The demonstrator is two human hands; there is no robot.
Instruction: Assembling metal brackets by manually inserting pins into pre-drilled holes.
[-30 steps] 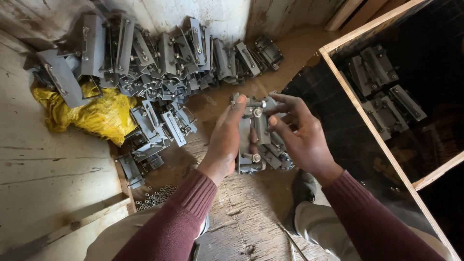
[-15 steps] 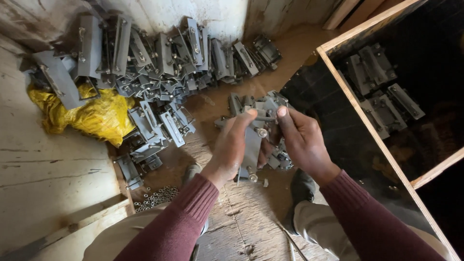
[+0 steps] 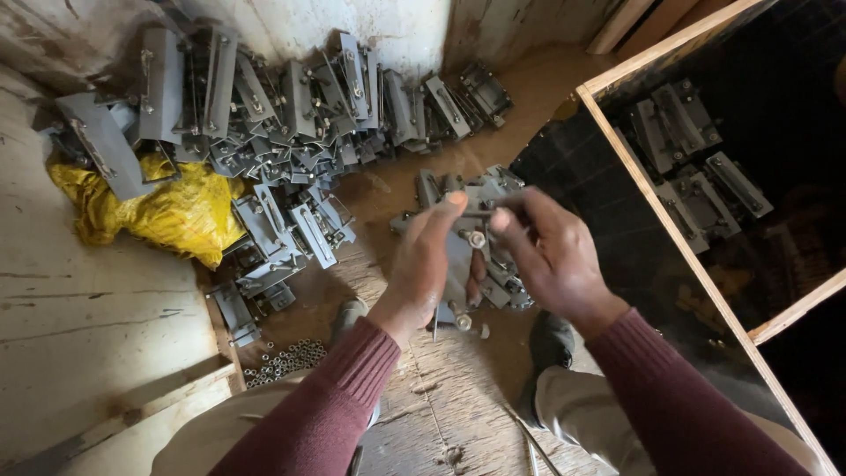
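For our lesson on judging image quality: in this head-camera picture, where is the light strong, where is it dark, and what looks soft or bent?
Head view: light is strongest on the pale wall at left; the wooden-framed crate at right is dark, its contents dim. The left hand and right hand look slightly soft around the grey metal bracket. The wide lens bows the edges, and the pile of brackets stays fairly sharp.

Both hands raised close together, left hand (image 3: 429,264) and right hand (image 3: 546,251), fingers pinched inward
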